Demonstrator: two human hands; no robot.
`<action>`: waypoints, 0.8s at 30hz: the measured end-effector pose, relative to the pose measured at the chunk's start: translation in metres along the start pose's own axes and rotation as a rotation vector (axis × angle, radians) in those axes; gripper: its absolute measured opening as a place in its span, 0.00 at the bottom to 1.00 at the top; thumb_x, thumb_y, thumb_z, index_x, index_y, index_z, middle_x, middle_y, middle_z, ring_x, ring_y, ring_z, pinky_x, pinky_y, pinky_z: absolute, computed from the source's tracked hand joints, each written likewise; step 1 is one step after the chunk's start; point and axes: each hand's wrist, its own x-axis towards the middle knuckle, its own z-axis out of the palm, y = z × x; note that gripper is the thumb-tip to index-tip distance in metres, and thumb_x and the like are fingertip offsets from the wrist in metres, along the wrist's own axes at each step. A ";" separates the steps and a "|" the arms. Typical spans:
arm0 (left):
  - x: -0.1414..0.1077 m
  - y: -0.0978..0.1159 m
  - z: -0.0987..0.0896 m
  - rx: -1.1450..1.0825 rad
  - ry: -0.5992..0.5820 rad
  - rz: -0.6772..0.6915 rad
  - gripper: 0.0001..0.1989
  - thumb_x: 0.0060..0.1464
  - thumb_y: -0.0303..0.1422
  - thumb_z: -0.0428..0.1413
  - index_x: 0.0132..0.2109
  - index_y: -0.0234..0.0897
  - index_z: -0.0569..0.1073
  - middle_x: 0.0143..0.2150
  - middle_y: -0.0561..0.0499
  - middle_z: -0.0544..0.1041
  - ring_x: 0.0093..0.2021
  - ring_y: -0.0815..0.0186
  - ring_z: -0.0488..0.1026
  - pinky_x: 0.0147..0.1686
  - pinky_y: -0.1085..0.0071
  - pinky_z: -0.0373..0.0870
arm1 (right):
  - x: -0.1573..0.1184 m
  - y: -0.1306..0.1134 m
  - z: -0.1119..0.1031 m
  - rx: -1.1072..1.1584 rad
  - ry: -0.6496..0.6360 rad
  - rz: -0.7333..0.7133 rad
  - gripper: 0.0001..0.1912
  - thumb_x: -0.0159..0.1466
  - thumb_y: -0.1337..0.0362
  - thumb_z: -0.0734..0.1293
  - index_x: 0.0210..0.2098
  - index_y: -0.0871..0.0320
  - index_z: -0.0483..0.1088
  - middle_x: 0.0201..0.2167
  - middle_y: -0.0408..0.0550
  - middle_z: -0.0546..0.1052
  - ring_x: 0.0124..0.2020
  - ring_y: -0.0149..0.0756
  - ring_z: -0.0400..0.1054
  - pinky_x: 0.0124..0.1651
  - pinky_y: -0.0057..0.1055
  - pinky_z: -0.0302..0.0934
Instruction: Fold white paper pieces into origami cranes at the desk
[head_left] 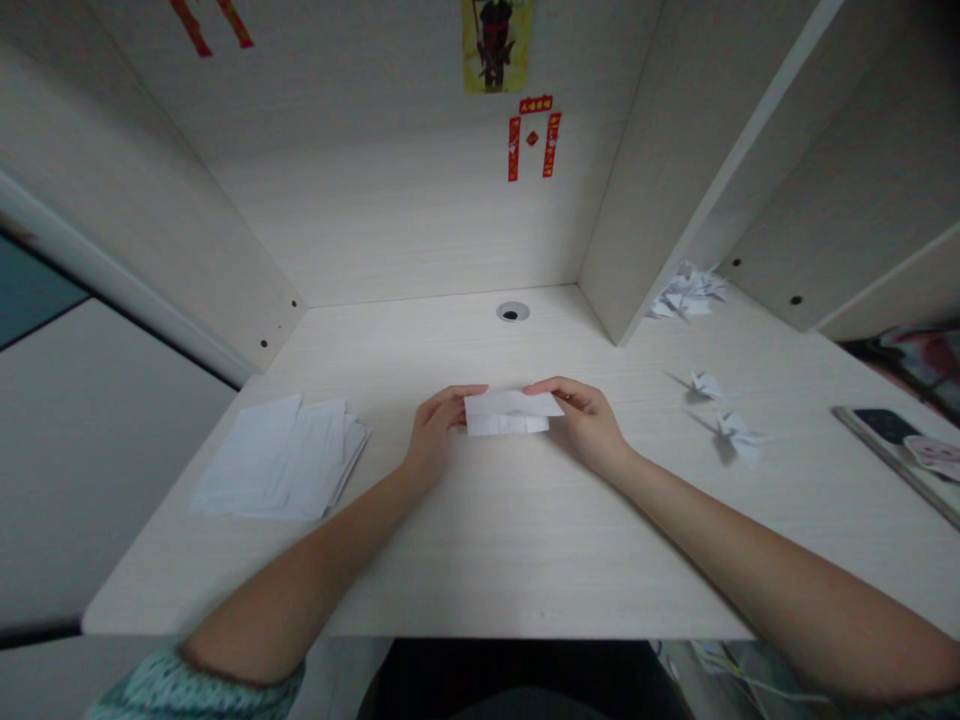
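Pale wood-grain panels enclose a whitish, wood-grain counter [450, 565] on its far side, with red-and-gold paper strips [551, 145] fixed to the back panel. Clock positions are taken from the folded strip of plain white paper [508, 404], which is at the middle of the counter, between both hands. Its long axis runs from nine to three o'clock, and a fold line divides it lengthwise into two bands. Left hand [435, 428]: grip closed lightly on the nine o'clock end, fingertips along the upper edge. Right hand [589, 420]: grip likewise narrowed on the three o'clock end, index finger on the upper edge; thumb contact cannot be confirmed. Neither hand is nearer; both touch the paper. Also noted: a loose stack of white paper sheets [262, 460] just below nine o'clock, two small pointed white folded-paper figures [705, 385] near three, and a heaped pile of similar white paper pieces [686, 292] at two.
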 end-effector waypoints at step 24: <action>-0.014 0.002 0.004 0.992 0.083 0.564 0.09 0.56 0.40 0.56 0.37 0.44 0.79 0.34 0.54 0.82 0.34 0.66 0.78 0.37 0.70 0.69 | -0.015 -0.018 0.002 -0.283 -0.082 -0.276 0.18 0.67 0.54 0.57 0.40 0.55 0.75 0.39 0.50 0.79 0.43 0.41 0.71 0.48 0.38 0.62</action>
